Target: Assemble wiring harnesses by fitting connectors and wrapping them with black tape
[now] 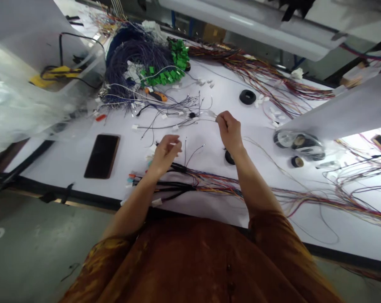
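Observation:
My right hand (230,129) is closed in a pinch on the end of a thin pale wire (206,120). That wire runs left towards a small bundle of grey wires (168,126) with white connectors and a black wrap (192,115). My left hand (168,155) hovers just below this bundle, its fingers loosely curled and apart, with nothing visible between them. Below it lies a harness of coloured wires (215,185) with black-sleeved branches, partly hidden by my left forearm. A black tape roll (229,157) sits beside my right wrist, which partly covers it.
Purple wires (136,54) with green connectors (167,77) are heaped at the back left, near an orange-handled tool (157,95). A phone (102,156) lies at left. Another tape roll (247,97), long coloured wires (260,67) and bagged rolls (299,143) occupy the right.

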The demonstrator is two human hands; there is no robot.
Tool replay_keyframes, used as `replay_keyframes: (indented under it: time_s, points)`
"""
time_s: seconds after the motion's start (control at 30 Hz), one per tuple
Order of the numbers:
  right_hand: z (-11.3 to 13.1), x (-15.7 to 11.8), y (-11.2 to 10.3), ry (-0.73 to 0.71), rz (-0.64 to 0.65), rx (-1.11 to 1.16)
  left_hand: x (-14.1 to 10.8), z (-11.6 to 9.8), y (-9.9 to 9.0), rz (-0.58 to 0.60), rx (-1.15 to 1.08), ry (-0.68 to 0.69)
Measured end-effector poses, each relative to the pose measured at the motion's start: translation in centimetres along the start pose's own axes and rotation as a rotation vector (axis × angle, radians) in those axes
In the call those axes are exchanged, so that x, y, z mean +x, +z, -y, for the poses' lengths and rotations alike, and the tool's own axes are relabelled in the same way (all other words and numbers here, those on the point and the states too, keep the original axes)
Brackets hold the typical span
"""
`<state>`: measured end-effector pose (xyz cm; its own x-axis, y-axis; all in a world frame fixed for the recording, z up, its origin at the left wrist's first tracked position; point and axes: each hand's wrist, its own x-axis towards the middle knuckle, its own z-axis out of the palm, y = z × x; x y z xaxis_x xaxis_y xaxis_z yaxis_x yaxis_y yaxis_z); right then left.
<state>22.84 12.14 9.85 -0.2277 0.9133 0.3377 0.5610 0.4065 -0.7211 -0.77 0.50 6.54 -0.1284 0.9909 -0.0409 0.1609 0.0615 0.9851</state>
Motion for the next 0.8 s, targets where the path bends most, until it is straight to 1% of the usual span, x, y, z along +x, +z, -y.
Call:
replay_keyframes:
  time_s: [0.07, 0.13, 0.2, 0.3, 0.37, 0.43, 0.5, 0.6, 0.67, 0.73, 0.8]
  points:
    - [1.9, -1.6, -0.5, -0.061, 0.030, 0.135, 1.4, -0.1, 0.9, 0.062, -0.177, -0.083]
    - [3.2, -2.6, -0.5, -0.037, 0.067, 0.171, 2.6, -0.4, 1.4, 0.092, -0.293, -0.174]
    - [3.9, -3.0, -0.4, 0.007, 0.091, 0.178, 3.2, -0.9, 1.4, 0.135, -0.396, -0.221]
    - [4.1, -3.4, 0.0, 0.052, 0.099, 0.201, 3.0, -1.7, 0.6, 0.211, -0.556, -0.214]
    - [4.0, -3.6, 0.2, 0.076, 0.069, 0.213, 2.3, -1.8, -0.1, 0.212, -0.639, -0.217]
    - [4.1, -3.8, 0.4, 0.092, 0.039, 0.223, 1.7, -1.8, -0.5, 0.188, -0.653, -0.225]
    - [4.2, -4.0, 0.8, 0.104, 0.030, 0.239, 1.2, -1.6, -0.5, 0.141, -0.583, -0.226]
    - [4.4, -4.4, 1.1, 0.123, 0.060, 0.280, 0.9, -1.3, -0.3, 0.066, -0.450, -0.210]
    - [4.2, -4.8, 1.0, 0.165, 0.040, 0.358, 1.1, -1.2, -0.9, -0.051, -0.416, -0.171]
    - [3.8, -5.2, 0.4, 0.227, -0.062, 0.476, 2.0, -1.0, -2.8, -0.230, -0.397, -0.101]
    - [3.4, -5.7, -0.3, 0.268, -0.171, 0.576, 3.6, -0.9, -6.1, -0.389, -0.301, -0.015]
